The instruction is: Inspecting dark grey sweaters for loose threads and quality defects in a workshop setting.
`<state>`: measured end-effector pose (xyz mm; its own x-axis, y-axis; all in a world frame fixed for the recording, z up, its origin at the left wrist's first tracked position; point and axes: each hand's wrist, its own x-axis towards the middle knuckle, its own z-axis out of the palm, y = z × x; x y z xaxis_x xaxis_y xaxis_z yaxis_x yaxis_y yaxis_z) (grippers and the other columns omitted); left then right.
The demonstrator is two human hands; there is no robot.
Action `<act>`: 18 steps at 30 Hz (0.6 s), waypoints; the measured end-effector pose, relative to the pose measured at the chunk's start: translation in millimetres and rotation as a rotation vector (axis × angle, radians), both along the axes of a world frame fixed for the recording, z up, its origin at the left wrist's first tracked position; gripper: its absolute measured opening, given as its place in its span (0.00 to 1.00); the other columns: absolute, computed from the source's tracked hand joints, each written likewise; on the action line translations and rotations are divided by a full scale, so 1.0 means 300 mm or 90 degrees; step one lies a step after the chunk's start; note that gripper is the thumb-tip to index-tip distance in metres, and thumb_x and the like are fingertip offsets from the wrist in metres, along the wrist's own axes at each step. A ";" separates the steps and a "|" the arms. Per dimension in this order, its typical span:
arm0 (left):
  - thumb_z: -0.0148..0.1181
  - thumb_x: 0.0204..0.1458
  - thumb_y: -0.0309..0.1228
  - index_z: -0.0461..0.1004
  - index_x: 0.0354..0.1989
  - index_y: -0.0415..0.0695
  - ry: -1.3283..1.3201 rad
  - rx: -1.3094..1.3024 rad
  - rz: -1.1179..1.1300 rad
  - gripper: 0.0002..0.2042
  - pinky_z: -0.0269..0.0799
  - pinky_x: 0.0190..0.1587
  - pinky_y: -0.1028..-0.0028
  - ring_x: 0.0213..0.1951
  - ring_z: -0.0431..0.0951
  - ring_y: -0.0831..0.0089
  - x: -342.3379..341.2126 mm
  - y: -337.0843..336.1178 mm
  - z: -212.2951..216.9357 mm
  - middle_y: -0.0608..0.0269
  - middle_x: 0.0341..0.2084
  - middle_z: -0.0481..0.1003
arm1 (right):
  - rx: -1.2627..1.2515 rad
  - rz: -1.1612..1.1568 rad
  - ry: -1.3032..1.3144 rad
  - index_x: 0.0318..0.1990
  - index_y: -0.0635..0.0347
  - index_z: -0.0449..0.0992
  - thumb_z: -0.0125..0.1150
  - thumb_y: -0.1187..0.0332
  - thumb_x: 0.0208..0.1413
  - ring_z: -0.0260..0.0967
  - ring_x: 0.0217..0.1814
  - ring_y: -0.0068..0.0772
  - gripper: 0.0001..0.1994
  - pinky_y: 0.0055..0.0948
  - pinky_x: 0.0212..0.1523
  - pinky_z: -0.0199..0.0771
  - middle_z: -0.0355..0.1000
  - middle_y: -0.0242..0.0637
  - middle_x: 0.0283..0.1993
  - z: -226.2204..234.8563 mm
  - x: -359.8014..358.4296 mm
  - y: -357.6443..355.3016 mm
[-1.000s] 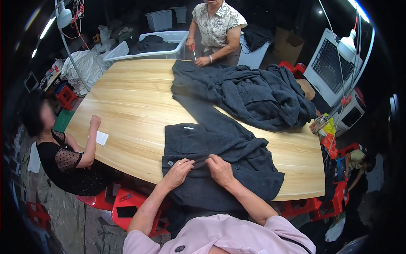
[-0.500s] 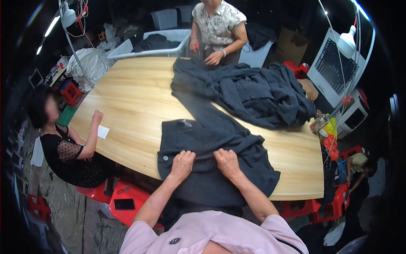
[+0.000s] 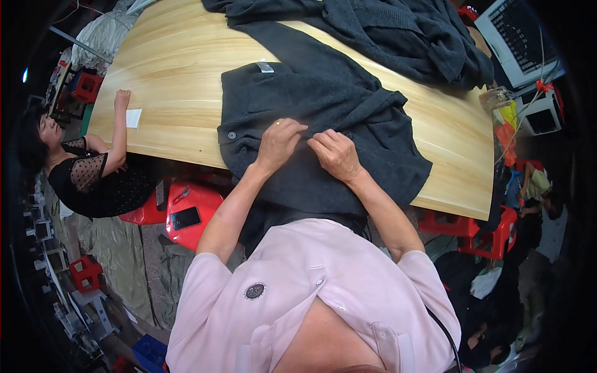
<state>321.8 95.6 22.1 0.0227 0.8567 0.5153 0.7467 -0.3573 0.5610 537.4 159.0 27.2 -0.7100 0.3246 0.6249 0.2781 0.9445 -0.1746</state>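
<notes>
A dark grey knitted cardigan (image 3: pixel 298 93) lies on the wooden table in front of me, its near part hanging over the edge toward my body. A round button (image 3: pixel 232 135) shows on its front at the left, and a small white label (image 3: pixel 265 66) at its far edge. My left hand (image 3: pixel 278 146) is closed, thumb and fingers pinched at the cardigan's front band. Close beside it, my right hand (image 3: pixel 336 154) pinches the same band with bent fingers. Whatever small detail lies between the fingertips is too small to make out.
More dark knitwear (image 3: pixel 398 37) is heaped across the far right of the wooden table (image 3: pixel 168 74). A person (image 3: pixel 93 161) sits at the left, one forearm on the table near a white paper slip (image 3: pixel 133 118). A phone (image 3: pixel 185 217) lies on a red stool (image 3: pixel 202 233).
The view has tilted downward, so the person standing across the table is out of sight. My hands have drawn closer together along the cardigan's front band.
</notes>
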 end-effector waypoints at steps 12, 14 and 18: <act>0.70 0.58 0.30 0.89 0.45 0.42 -0.136 -0.188 0.054 0.09 0.73 0.54 0.65 0.43 0.83 0.65 0.001 0.047 -0.027 0.62 0.37 0.83 | -0.055 -0.098 -0.064 0.42 0.58 0.81 0.67 0.70 0.60 0.76 0.40 0.39 0.06 0.39 0.39 0.75 0.76 0.36 0.39 -0.002 -0.041 -0.045; 0.74 0.57 0.36 0.89 0.41 0.47 -0.235 -0.192 0.078 0.09 0.65 0.58 0.62 0.50 0.84 0.64 0.004 0.047 -0.038 0.64 0.41 0.86 | -0.030 -0.117 0.017 0.43 0.58 0.82 0.67 0.71 0.59 0.75 0.41 0.39 0.06 0.39 0.41 0.73 0.75 0.36 0.40 0.009 -0.052 -0.051; 0.76 0.55 0.34 0.88 0.38 0.45 -0.306 -0.177 0.103 0.08 0.65 0.59 0.63 0.49 0.85 0.63 0.033 0.052 -0.044 0.63 0.40 0.86 | -0.057 -0.163 -0.029 0.43 0.57 0.82 0.67 0.73 0.57 0.74 0.43 0.38 0.07 0.39 0.43 0.70 0.73 0.35 0.40 0.024 -0.051 -0.055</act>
